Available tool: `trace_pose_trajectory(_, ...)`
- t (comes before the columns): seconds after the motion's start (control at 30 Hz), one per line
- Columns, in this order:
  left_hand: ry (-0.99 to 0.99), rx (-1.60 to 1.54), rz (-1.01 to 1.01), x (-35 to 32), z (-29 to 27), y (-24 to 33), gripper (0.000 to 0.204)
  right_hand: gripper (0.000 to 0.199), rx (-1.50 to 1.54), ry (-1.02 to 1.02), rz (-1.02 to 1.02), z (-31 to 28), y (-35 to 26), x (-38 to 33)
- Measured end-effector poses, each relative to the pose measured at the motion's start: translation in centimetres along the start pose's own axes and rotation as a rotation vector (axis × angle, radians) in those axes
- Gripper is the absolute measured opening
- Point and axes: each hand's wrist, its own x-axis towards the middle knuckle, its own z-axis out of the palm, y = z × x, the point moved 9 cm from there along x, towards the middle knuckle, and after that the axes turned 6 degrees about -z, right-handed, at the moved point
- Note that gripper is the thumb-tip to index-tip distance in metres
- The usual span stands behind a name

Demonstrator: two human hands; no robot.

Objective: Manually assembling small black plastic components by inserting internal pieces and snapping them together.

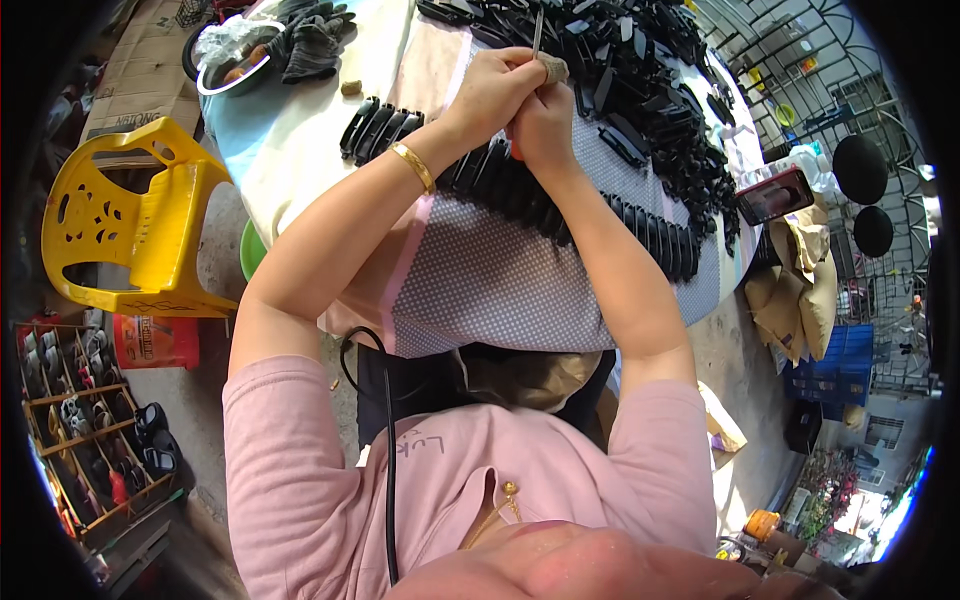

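Note:
My two hands meet over the table, both closed, with their fingers overlapping. My left hand [493, 95] lies against the top of my right hand [545, 130]; what its fingers hold is hidden. From my right hand rises a thin metal tool [539, 32], and a bit of orange shows below that fist. A beige wrap [552, 69] covers a fingertip. Beneath my hands runs a row of black curved plastic pieces [500, 185], laid side by side. More stand at its right end [655, 238] and in a short group [375, 130] at the left.
A large heap of loose black plastic pieces [640, 75] covers the table's far right. Dark gloves [310, 40] and a white bowl [235, 78] sit far left. A phone [775, 196] is at the right edge. A yellow chair [160, 220] stands left; a black cable [390, 450] hangs before me.

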Motion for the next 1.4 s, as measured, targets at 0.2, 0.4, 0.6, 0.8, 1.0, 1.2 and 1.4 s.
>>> trace_pose_trajectory(0.2, 0.002, -0.03, -0.012, 0.0, -0.7, -0.7, 0.025, 0.022, 0.041, 0.017, 0.015, 0.5, 0.5, 0.0)
trace_pose_trajectory(0.4, 0.017, 0.11, -0.127, 0.1, -1.5, 0.4, 0.025, 0.023, 0.055, -0.005, 0.042, 1.5, 1.0, 0.8)
trace_pose_trajectory(0.6, -0.005, -0.061, 0.076, -0.3, -2.7, 0.3, 0.024, 0.022, -0.056, -0.032, -0.15, 2.8, -0.6, 1.1)
trace_pose_trajectory(0.8, 0.031, 0.029, -0.056, -0.2, -3.0, 0.9, 0.025, 0.02, 0.051, -0.035, 0.026, 3.0, 0.3, 1.1)
trace_pose_trajectory(1.0, 0.05, -0.023, 0.081, -0.3, -4.5, 1.0, 0.022, 0.023, 0.035, -0.036, -0.025, 3.7, 1.4, 1.5)
trace_pose_trajectory(1.2, 0.049, 0.021, 0.016, 0.5, -3.8, -0.4, 0.023, 0.029, 0.181, 0.077, 0.043, 3.2, 1.9, 0.6)
trace_pose_trajectory(1.4, 0.052, 0.158, -0.052, -0.6, -4.0, 3.1, 0.025, 0.028, 0.17, 0.017, -0.009, 4.3, 0.0, 1.8)
